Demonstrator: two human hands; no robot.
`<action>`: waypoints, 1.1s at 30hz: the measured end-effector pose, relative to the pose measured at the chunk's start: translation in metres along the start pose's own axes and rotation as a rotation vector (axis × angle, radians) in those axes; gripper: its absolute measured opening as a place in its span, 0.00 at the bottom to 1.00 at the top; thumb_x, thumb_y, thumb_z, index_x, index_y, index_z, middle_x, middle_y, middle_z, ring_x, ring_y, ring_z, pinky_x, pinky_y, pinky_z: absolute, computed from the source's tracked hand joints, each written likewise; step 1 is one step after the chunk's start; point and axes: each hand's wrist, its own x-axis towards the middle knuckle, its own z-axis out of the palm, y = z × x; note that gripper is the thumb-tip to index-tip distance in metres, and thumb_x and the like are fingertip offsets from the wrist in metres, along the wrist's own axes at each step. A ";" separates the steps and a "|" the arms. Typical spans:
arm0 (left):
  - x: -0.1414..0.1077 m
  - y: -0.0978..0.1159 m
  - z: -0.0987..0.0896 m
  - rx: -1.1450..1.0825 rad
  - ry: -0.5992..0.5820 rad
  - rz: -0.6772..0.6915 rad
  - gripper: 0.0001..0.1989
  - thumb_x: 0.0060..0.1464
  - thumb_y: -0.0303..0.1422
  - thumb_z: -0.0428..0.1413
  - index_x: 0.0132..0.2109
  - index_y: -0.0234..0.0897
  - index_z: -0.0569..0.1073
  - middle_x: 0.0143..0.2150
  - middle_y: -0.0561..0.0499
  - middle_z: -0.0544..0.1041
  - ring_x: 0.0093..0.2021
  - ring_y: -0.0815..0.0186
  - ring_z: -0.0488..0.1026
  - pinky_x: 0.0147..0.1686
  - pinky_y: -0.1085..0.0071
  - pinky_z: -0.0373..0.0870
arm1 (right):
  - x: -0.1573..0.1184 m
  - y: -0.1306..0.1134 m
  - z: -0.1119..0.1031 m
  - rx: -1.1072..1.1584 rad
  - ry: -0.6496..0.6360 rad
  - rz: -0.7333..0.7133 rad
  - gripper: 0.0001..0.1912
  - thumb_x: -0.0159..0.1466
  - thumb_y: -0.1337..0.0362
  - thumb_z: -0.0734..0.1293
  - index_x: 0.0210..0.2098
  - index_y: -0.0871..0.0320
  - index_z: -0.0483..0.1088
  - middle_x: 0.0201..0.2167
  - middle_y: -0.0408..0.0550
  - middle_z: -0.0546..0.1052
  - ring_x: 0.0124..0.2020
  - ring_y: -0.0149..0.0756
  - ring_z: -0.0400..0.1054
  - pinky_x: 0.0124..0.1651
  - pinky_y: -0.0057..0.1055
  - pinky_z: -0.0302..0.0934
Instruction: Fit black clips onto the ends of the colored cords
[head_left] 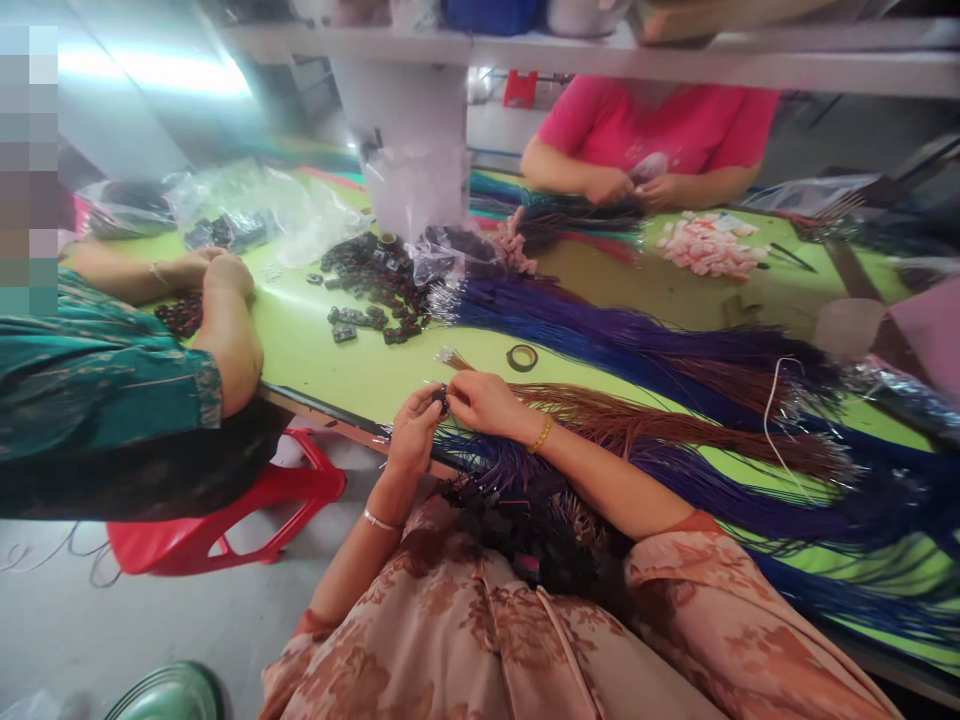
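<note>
Left hand: The wearer's left hand (415, 425), at the centre of the frame, pinches a small black connector (440, 400) between thumb and fingers.
Right hand: The right hand (484, 402), just beside it, has its fingers curled in at the connector; the parts are tiny and blurred, so I cannot tell whether they pinch it or a wire.
Black connector: At the centre of the frame, between the two hands, above the table's near edge.
Wires: A bundle of brown wires (615, 415) runs from beside the right hand toward the right of the frame; purple and blue wires (547, 318) stretch above it.
Tape: A roll of tape (511, 360) lies flat just above the right hand.
Lap: A heap of black pieces (525, 525) rests at lower centre.
Table: The yellow-green table (300, 345) bears a pile of black connectors (367, 268) left of upper centre and pink connectors (712, 248) at upper right.
Co-workers: One person in teal (97, 375) sits at the left on a red stool (225, 525); another in a pink top (667, 130) works at upper right.
</note>
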 end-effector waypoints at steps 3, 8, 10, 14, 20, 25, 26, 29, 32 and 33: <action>0.000 0.002 0.000 -0.026 0.021 -0.020 0.16 0.42 0.29 0.64 0.42 0.36 0.77 0.41 0.48 0.77 0.38 0.69 0.73 0.38 0.74 0.68 | -0.001 0.000 -0.002 0.026 -0.023 0.003 0.08 0.62 0.66 0.60 0.31 0.61 0.70 0.30 0.48 0.74 0.29 0.32 0.62 0.33 0.27 0.49; 0.003 0.001 -0.001 0.007 0.012 -0.015 0.15 0.43 0.28 0.64 0.42 0.35 0.77 0.41 0.47 0.77 0.39 0.68 0.73 0.40 0.73 0.68 | -0.002 -0.002 0.002 0.084 -0.001 0.031 0.07 0.60 0.67 0.61 0.29 0.61 0.70 0.27 0.47 0.74 0.27 0.30 0.61 0.31 0.27 0.48; 0.000 0.002 0.001 0.045 0.017 -0.004 0.15 0.44 0.28 0.63 0.42 0.35 0.77 0.40 0.48 0.77 0.39 0.67 0.73 0.41 0.71 0.68 | -0.001 0.002 0.001 0.140 -0.002 0.040 0.07 0.60 0.67 0.62 0.28 0.61 0.70 0.26 0.45 0.73 0.26 0.29 0.60 0.31 0.26 0.48; -0.026 0.011 0.019 0.268 0.061 0.249 0.14 0.49 0.30 0.61 0.46 0.38 0.77 0.45 0.46 0.77 0.46 0.62 0.72 0.51 0.65 0.67 | 0.007 0.014 -0.012 0.297 0.027 0.072 0.10 0.62 0.65 0.60 0.29 0.62 0.70 0.24 0.42 0.72 0.26 0.27 0.59 0.30 0.24 0.49; -0.081 0.005 0.070 0.899 -0.726 0.625 0.17 0.60 0.34 0.51 0.55 0.40 0.72 0.49 0.43 0.76 0.48 0.60 0.73 0.50 0.65 0.69 | 0.023 0.000 -0.022 0.212 -0.258 -0.043 0.08 0.58 0.68 0.62 0.27 0.62 0.72 0.23 0.43 0.74 0.25 0.27 0.60 0.30 0.24 0.50; -0.087 -0.025 0.087 1.170 -1.100 0.785 0.27 0.59 0.48 0.49 0.55 0.30 0.70 0.49 0.35 0.76 0.51 0.55 0.73 0.53 0.59 0.69 | 0.024 -0.027 0.002 -0.057 -0.380 0.003 0.07 0.56 0.66 0.64 0.30 0.60 0.74 0.29 0.50 0.78 0.30 0.34 0.68 0.30 0.27 0.53; -0.087 -0.027 0.087 1.159 -1.120 0.827 0.27 0.58 0.49 0.50 0.54 0.31 0.70 0.49 0.35 0.76 0.52 0.55 0.72 0.54 0.59 0.68 | 0.023 -0.029 0.008 -0.098 -0.371 0.026 0.08 0.56 0.65 0.64 0.31 0.60 0.75 0.31 0.52 0.78 0.31 0.36 0.69 0.31 0.27 0.54; -0.086 -0.018 0.076 1.050 -1.156 0.928 0.23 0.57 0.46 0.53 0.52 0.35 0.73 0.50 0.38 0.76 0.54 0.56 0.71 0.55 0.60 0.66 | 0.017 -0.032 0.020 -0.137 -0.316 0.050 0.09 0.58 0.66 0.63 0.34 0.59 0.74 0.34 0.54 0.78 0.35 0.40 0.71 0.33 0.30 0.58; -0.067 0.008 0.055 0.997 -0.919 0.907 0.16 0.56 0.39 0.56 0.50 0.40 0.75 0.50 0.42 0.77 0.52 0.55 0.72 0.56 0.59 0.65 | 0.010 -0.033 0.028 -0.121 -0.272 0.064 0.10 0.61 0.67 0.60 0.35 0.58 0.73 0.33 0.55 0.78 0.35 0.42 0.70 0.36 0.35 0.61; -0.053 0.019 0.045 0.994 -0.763 0.863 0.15 0.56 0.35 0.55 0.50 0.41 0.76 0.50 0.43 0.77 0.51 0.55 0.72 0.56 0.58 0.64 | 0.008 -0.033 0.029 -0.118 -0.257 0.071 0.10 0.62 0.66 0.59 0.35 0.57 0.73 0.32 0.55 0.77 0.35 0.43 0.70 0.37 0.36 0.62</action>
